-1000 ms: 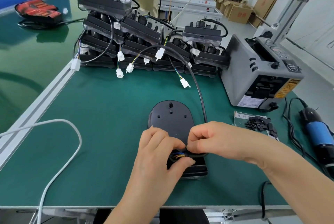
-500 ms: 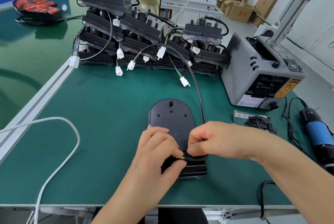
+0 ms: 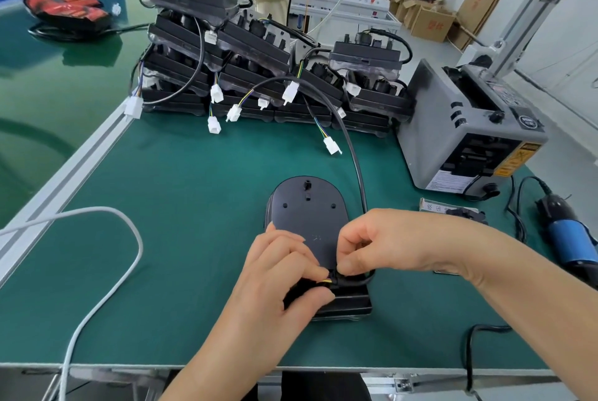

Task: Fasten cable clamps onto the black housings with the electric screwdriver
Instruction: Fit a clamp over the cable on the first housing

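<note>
A black oval housing (image 3: 307,209) lies flat on the green mat near the front edge. Its black cable (image 3: 354,157) arcs up from the near end toward the stacked housings behind. My left hand (image 3: 278,274) pinches the coloured wires where they leave the cable at the housing's near end. My right hand (image 3: 388,243) pinches the black cable right beside that spot. The fingers hide the cable clamp seat. The blue and black electric screwdriver (image 3: 569,235) lies on the mat at the far right, untouched. A small heap of black cable clamps (image 3: 466,213) sits just behind my right wrist.
Stacked black housings (image 3: 259,54) with dangling white connectors fill the back of the mat. A grey tape dispenser machine (image 3: 469,138) stands at the right. A white cable (image 3: 106,258) loops over the left front. A person stands at a bench behind.
Both hands stay at the housing's near end. My left fingers have shifted slightly along the wires, covering more of them; the housing has not moved.
</note>
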